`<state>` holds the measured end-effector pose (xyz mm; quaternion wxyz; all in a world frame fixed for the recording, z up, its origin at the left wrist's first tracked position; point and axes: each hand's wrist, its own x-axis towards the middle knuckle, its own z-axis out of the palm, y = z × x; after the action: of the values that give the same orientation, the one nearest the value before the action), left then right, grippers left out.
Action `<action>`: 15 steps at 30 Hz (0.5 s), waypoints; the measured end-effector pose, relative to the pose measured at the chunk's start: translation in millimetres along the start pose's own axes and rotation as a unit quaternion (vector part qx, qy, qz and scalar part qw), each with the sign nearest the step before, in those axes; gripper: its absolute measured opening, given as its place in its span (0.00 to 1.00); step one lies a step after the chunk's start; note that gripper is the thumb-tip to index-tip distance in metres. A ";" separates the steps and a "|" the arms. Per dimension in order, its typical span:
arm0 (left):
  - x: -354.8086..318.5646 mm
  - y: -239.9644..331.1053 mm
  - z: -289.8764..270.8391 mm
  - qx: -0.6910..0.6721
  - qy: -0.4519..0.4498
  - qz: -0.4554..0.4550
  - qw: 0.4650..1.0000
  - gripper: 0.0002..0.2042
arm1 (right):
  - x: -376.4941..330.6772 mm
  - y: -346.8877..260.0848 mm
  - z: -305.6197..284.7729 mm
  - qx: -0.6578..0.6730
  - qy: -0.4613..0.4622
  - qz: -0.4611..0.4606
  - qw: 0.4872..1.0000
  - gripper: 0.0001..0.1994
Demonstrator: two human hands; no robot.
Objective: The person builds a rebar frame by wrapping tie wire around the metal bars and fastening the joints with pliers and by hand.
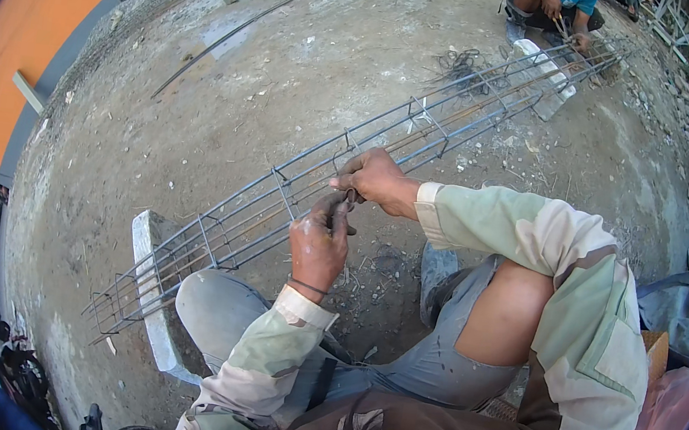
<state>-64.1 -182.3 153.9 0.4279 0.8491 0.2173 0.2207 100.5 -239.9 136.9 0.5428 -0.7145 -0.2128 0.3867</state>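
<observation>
A long rebar cage (234, 205) of thin blue-grey bars with square stirrups runs from lower left to upper right in front of me. Over its middle, near the closest bars, my two hands come together. My left hand (320, 242) is closed, fingertips pinched beside a small dark curved piece that may be tie wire; dark dirt covers the fingers. Just above it, my right hand (379, 181) is closed too, its thumb and fingers pressed together at the cage's edge. What each pinches is too small to make out.
A pale block (150, 269) and a white block (546, 68) prop the cage's ends. At the far end a person (550, 8) crouches with hands on the bars. Beside that block lies a tangle of dark wire (470, 69). A long rod (257, 19) lies on the ground.
</observation>
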 end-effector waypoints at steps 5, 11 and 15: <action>37.2 -5.3 -40.6 -0.132 -0.068 -0.121 0.981 0.11 | 3.0 -11.4 -43.1 0.119 -0.112 0.021 0.986 0.07; 110.7 -66.0 -27.6 -0.267 -0.103 -0.434 0.854 0.10 | 1.2 -21.7 -92.4 0.192 0.025 0.021 0.981 0.08; 137.0 -105.8 14.2 -0.313 -0.056 -0.471 0.823 0.11 | -11.6 -26.6 -104.1 0.199 0.031 -0.002 0.979 0.07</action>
<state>35.5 -57.7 85.2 0.7337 0.4748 0.4860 0.0002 178.1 -303.5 177.2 0.6817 -0.6032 -0.1159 0.3976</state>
